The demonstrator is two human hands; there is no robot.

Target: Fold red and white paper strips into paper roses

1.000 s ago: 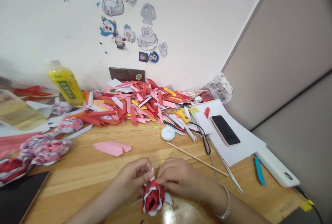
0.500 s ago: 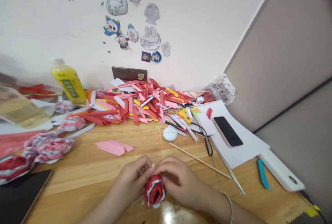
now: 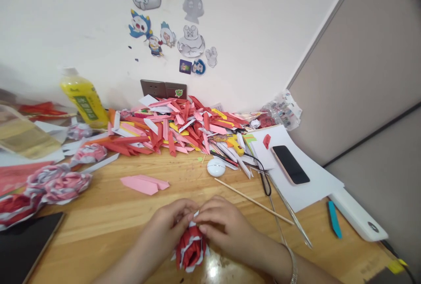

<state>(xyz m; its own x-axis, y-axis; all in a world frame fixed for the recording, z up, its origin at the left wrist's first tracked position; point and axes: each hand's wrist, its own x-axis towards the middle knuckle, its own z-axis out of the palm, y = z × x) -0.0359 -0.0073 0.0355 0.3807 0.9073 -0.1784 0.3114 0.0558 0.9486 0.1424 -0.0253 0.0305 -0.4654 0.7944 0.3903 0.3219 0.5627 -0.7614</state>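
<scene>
Red and white paper flower (image 3: pixel 191 249), one: between the hands, near the front edge of the view, its open centre toward six o'clock. Clock directions are read from it.

Left hand (image 3: pixel 173 222): thumb and fingers together, clamped on the flower's white tip at twelve o'clock.

Right hand (image 3: pixel 226 227), with silvery bracelet (image 3: pixel 294 268): fingertips bent against the flower at one o'clock; whether they pinch it cannot be told.

Wooden table (image 3: pixel 108 214), bearing:
- Pink folded papers (image 3: pixel 144 184), between ten and eleven.
- Heap of folded strips (image 3: pixel 171 126), red, pink, white and yellow, far at twelve.
- White oval case (image 3: pixel 216 167), at one; yellow glue gun (image 3: pixel 236 144), beyond it.
- Thin wooden stick (image 3: pixel 253 200), at two; phone (image 3: pixel 290 165) on white sheets (image 3: pixel 296 198), farther out.
- Turquoise strip (image 3: pixel 334 219), at three.
- Pink and white paper flowers (image 3: pixel 67 186), near ten.
- Bottle (image 3: pixel 84 102), yellow, beyond them, between ten and eleven.
</scene>
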